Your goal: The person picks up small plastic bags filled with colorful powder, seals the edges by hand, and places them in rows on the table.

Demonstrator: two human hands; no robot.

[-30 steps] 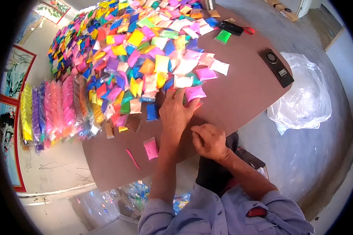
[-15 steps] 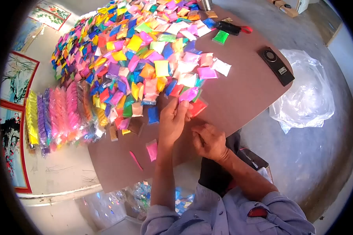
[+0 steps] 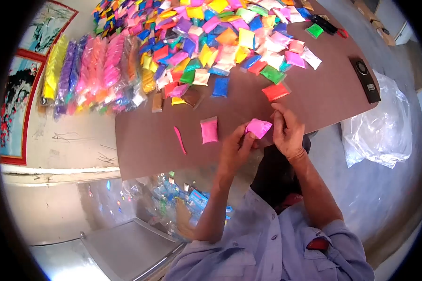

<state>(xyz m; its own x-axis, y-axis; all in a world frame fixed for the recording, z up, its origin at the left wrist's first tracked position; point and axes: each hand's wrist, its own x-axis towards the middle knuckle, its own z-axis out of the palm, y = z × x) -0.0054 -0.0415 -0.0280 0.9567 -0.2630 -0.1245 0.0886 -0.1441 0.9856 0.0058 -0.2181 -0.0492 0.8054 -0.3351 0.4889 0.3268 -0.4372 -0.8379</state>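
My left hand (image 3: 237,144) pinches a small bright pink clay packet (image 3: 258,128) in clear film, held over the near edge of the table. Just right of it is my right hand (image 3: 288,132), its fingers curled and thumb against them. Whatever those fingers may hold is hidden. The right hand appears apart from the packet. On the table left of my hands lie another pink packet (image 3: 209,130) and a thin pink plastic tool (image 3: 180,140). A red packet (image 3: 276,92) lies flat beyond my right hand.
A big heap of coloured packets (image 3: 227,36) covers the brown table's (image 3: 159,131) far side. Bundled packet strips (image 3: 94,65) stand at left. A black device (image 3: 365,79) sits near the right edge. A clear plastic bag (image 3: 377,126) lies on the floor.
My left hand has drawn the pink packet from the heap's edge back towards me, beside my right hand. The view has shifted down and to the left.
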